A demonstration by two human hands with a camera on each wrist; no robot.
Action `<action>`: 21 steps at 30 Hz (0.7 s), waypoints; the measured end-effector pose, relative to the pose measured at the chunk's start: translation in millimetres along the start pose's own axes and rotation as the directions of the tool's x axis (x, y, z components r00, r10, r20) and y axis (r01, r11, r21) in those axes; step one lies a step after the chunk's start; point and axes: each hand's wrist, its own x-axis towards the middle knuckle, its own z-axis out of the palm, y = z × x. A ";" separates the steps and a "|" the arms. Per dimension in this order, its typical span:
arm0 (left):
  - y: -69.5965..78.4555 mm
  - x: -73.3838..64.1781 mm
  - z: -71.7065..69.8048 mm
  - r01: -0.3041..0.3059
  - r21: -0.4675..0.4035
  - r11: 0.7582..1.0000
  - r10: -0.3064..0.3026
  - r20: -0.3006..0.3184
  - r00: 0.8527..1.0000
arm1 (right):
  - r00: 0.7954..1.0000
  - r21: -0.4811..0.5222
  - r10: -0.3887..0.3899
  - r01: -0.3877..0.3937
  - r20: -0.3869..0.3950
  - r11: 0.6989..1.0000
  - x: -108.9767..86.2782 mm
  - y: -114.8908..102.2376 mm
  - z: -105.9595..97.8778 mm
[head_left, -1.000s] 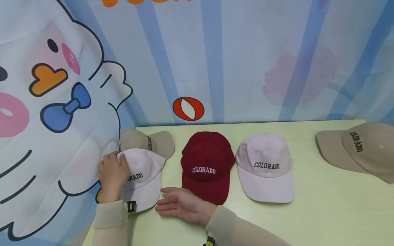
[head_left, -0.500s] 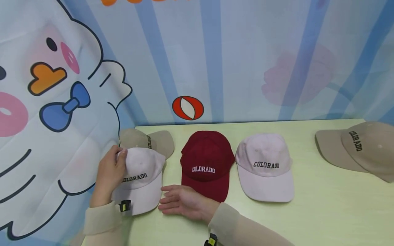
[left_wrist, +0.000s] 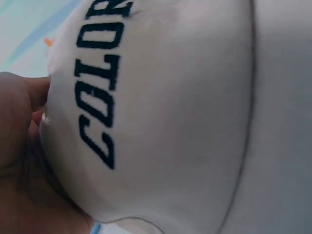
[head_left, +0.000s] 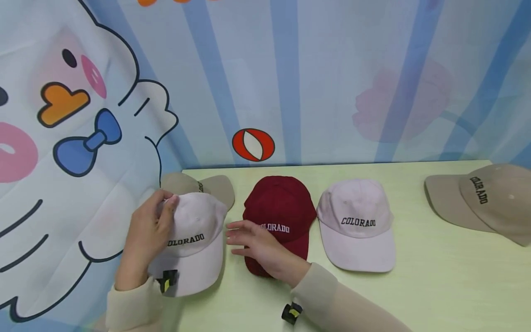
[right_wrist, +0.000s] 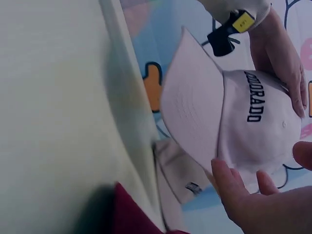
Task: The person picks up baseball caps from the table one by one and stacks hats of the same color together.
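A pale pinkish-white baseball cap (head_left: 197,267) lettered COLORADO is held at the left by my left hand (head_left: 145,237). The thumb lies on the outside of the crown's left edge, and the other fingers are partly hidden behind it. In the left wrist view the crown (left_wrist: 180,97) fills most of the picture. My right hand (head_left: 265,251) hovers in front of a dark red cap (head_left: 282,198), fingers loosely extended toward the pale cap. A small gap shows between them in the head view. From the right wrist, the held cap (right_wrist: 195,102) appears raised off the table.
Behind the held cap lies a tan cap (head_left: 221,189), partly covered. Another pale pink cap (head_left: 358,251) sits right of the red one. A second tan cap (head_left: 504,203) lies at the far right of the light yellow table (head_left: 435,276). A cartoon-printed cloth (head_left: 332,83) hangs behind.
My left hand has shifted its grip and lifted the pale cap slightly toward me, showing more of its lettering. The right hand has moved up and right, over the red cap's brim.
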 end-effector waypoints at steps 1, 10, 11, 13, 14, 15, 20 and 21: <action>4.5 -0.7 -1.4 -0.008 -0.004 1.000 0.008 0.002 1.000 | 1.000 -0.024 -0.028 0.028 -0.006 0.999 -1.3 -3.9 -2.5; 45.8 -9.5 -5.7 -0.168 -0.032 0.985 0.165 -0.077 0.983 | 0.974 -0.201 -0.219 0.206 -0.048 0.958 -13.8 -35.1 -20.1; 50.3 -10.3 -5.2 -0.189 -0.038 0.981 0.185 -0.081 0.979 | 0.972 -0.207 -0.231 0.217 -0.043 0.954 -15.1 -38.0 -21.7; 58.4 -12.0 -3.9 -0.229 -0.050 0.972 0.224 -0.085 0.971 | 0.969 -0.220 -0.247 0.235 -0.026 0.947 -18.0 -43.5 -24.8; 62.2 -12.9 -3.1 -0.246 -0.056 0.968 0.241 -0.087 0.967 | 0.967 -0.226 -0.255 0.245 -0.016 0.943 -19.7 -46.4 -25.9; 65.8 -13.6 -2.0 -0.262 -0.062 0.963 0.256 -0.091 0.962 | 0.964 -0.233 -0.265 0.257 -0.003 0.938 -21.0 -48.7 -27.3; 81.3 -14.3 5.6 -0.336 -0.102 0.936 0.324 -0.119 0.939 | 0.946 -0.298 -0.323 0.318 0.034 0.900 -28.5 -57.2 -33.9; 83.9 -13.9 7.4 -0.345 -0.114 0.932 0.332 -0.120 0.936 | 0.941 -0.310 -0.336 0.331 0.041 0.891 -30.3 -58.3 -35.5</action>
